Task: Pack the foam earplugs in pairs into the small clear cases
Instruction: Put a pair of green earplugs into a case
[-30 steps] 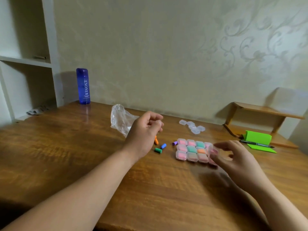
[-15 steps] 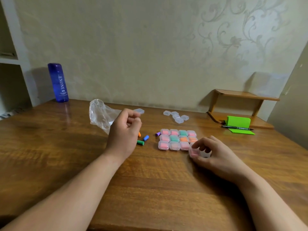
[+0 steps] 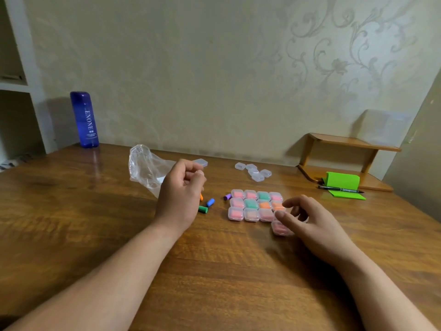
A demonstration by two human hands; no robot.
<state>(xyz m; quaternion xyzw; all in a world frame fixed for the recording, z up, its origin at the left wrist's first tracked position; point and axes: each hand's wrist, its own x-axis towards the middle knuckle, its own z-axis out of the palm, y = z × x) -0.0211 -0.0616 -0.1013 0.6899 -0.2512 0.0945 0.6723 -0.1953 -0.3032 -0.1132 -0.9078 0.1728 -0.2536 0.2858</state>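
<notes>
Several small clear cases filled with pink, green and orange earplugs lie in a tight grid on the wooden table. One more pink-filled case lies just in front of the grid's right end. My right hand hovers over it with relaxed, spread fingers, the thumb tip right above the case. My left hand is curled into a loose fist left of the grid, with nothing visible in it. Loose earplugs lie beside it: green, blue, orange, purple.
Several empty clear cases and a single one lie further back. A crumpled plastic bag sits behind my left hand. A blue bottle stands at the back left, a wooden rack with a green pad and pen at the right.
My right hand brought the pink-filled case down to the table in front of the grid, then opened its fingers off it. My left hand stayed curled in place.
</notes>
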